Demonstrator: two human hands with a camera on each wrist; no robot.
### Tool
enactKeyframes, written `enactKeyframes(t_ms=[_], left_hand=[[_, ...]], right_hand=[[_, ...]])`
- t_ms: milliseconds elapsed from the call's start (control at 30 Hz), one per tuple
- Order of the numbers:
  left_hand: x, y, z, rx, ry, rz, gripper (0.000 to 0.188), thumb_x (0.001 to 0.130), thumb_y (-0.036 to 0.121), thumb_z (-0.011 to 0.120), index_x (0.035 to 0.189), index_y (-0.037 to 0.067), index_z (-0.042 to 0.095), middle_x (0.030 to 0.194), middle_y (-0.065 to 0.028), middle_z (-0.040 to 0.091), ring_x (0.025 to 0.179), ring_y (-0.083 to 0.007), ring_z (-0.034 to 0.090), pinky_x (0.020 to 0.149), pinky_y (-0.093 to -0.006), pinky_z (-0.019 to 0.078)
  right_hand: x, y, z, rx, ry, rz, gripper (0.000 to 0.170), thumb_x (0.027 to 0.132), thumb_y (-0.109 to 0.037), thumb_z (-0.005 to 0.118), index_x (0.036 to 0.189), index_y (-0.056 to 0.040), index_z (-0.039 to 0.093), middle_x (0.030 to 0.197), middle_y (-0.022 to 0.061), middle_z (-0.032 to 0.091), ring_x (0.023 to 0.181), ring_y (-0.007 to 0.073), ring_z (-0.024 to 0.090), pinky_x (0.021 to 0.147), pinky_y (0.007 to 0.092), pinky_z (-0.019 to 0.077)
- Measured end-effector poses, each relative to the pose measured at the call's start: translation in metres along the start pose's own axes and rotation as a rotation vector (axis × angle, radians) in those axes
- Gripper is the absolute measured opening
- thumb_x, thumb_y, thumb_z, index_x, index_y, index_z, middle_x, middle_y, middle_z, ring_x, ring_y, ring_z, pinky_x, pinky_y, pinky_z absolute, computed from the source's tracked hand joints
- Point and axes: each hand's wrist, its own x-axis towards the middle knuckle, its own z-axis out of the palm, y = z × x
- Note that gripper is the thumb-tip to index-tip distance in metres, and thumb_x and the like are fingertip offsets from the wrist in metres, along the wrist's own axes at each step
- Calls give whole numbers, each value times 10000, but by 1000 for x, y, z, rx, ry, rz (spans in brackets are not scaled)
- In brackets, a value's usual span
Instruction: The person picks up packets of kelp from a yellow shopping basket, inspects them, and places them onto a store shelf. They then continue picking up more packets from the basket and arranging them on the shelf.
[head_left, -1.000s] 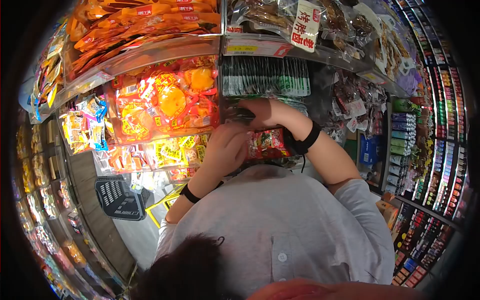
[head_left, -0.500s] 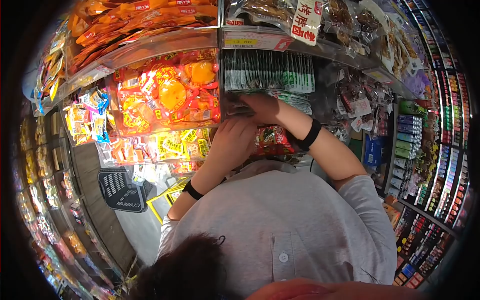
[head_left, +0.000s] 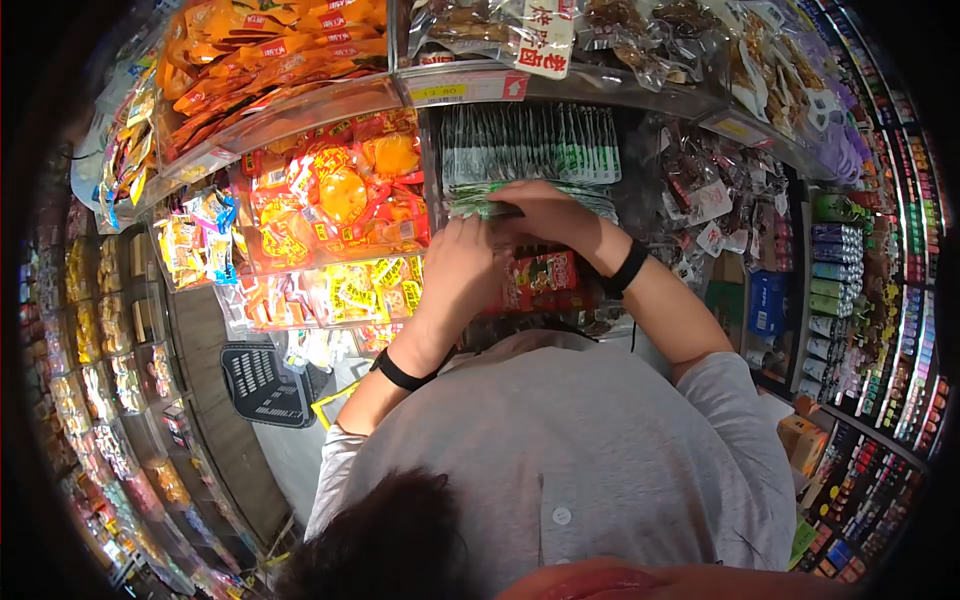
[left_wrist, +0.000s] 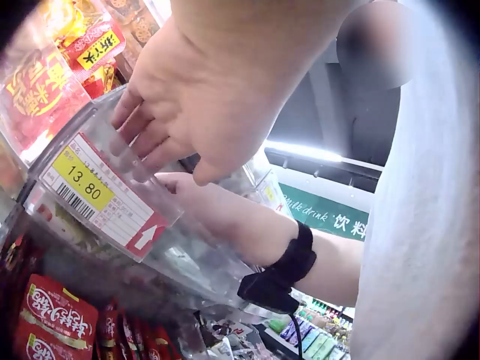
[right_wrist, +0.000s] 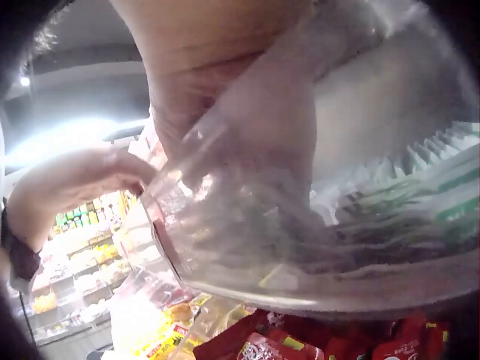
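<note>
My left hand [head_left: 462,272] lies over the front of a clear plastic bin. In the left wrist view its fingers [left_wrist: 142,131] hang loosely over the bin's rim, beside a 13.80 price label [left_wrist: 88,187]. My right hand [head_left: 550,215] reaches into the same bin, fingers over flat-lying silver-green packets [head_left: 590,203]. Behind these, more silver-green packets [head_left: 530,145] stand upright in a tight row. The right wrist view shows that hand [right_wrist: 262,157] blurred through the bin's clear wall [right_wrist: 360,289]; its fingertips are hidden, so I cannot tell whether they pinch a packet.
Left of the bin sit red-and-yellow snack packs [head_left: 340,195]; dark vacuum-packed snacks [head_left: 695,180] fill the right side. Red packets [head_left: 545,280] lie below the hands. An upper shelf edge [head_left: 560,82] runs above. A dark basket [head_left: 265,385] stands at lower left.
The dark packet that showed between the hands earlier is out of sight. My right hand has shifted further over the flat-lying packets. The head view has swung a little.
</note>
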Motion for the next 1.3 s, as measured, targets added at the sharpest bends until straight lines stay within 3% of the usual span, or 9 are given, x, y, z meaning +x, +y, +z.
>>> enactKeyframes(t_ms=[167, 300, 467, 667, 867, 967, 1067, 1167, 1300], left_hand=[[0, 1, 10, 157, -19, -59, 470, 763, 293, 584, 1086, -45, 532, 1157, -193, 525, 1042, -303, 495, 869, -402, 410], [2, -1, 21, 201, -11, -2, 543, 801, 344, 551, 1169, -50, 485, 1220, -202, 491, 1152, -307, 451, 943, -393, 375], [9, -8, 36, 206, -168, -96, 601, 838, 411, 490, 1224, -47, 440, 1262, -206, 459, 1179, -311, 439, 967, -409, 358], [14, 11, 12, 159, -296, -83, 591, 843, 428, 482, 1190, -50, 480, 1246, -211, 472, 1157, -311, 460, 937, -394, 392], [18, 1, 21, 194, -311, -109, 602, 847, 474, 450, 1167, -33, 511, 1251, -187, 477, 1155, -313, 464, 937, -380, 397], [17, -3, 31, 232, -261, -104, 605, 844, 483, 449, 1168, -24, 515, 1263, -185, 466, 1167, -312, 453, 945, -383, 388], [22, 6, 12, 207, -325, -181, 616, 842, 489, 449, 1192, -17, 497, 1285, -182, 445, 1184, -310, 436, 951, -387, 381], [17, 3, 13, 150, -196, -107, 633, 838, 493, 452, 1216, -15, 473, 1296, -184, 433, 1194, -309, 426, 959, -384, 373], [20, -5, 24, 193, -236, -42, 663, 829, 510, 456, 1248, -3, 441, 1317, -165, 417, 1214, -298, 405, 979, -392, 348]], right_hand=[[-13, -3, -24, -36, -107, 243, 243, 747, -132, 608, 948, 4, 613, 885, 189, 604, 849, 350, 569, 755, 384, 454], [-14, 6, -6, -70, -151, 237, 249, 777, -119, 593, 975, 32, 598, 877, 197, 593, 853, 337, 572, 749, 374, 453], [-12, 12, 13, -35, -119, 477, 202, 831, -181, 519, 870, -4, 608, 903, 182, 590, 866, 333, 573, 748, 394, 459], [-24, 12, -12, -288, -3, 291, 185, 776, -175, 526, 826, -25, 622, 890, 169, 593, 858, 325, 578, 734, 412, 465], [-19, 18, -6, -376, -169, 409, 183, 751, -168, 533, 792, -21, 634, 812, 173, 615, 849, 329, 586, 750, 421, 466], [-19, 21, 2, -348, -44, 458, 190, 776, -189, 540, 785, -19, 624, 799, 189, 596, 799, 360, 571, 717, 415, 452], [-26, 1, -19, -243, -97, 639, 192, 783, -186, 542, 790, -8, 615, 802, 191, 598, 807, 359, 573, 720, 413, 451], [-33, 14, -9, -224, -142, 585, 196, 769, -185, 563, 816, 0, 609, 812, 194, 597, 797, 354, 579, 717, 405, 453], [-29, 7, -14, -150, -195, 627, 192, 736, -165, 590, 839, -3, 605, 803, 181, 598, 791, 332, 589, 702, 387, 456]])
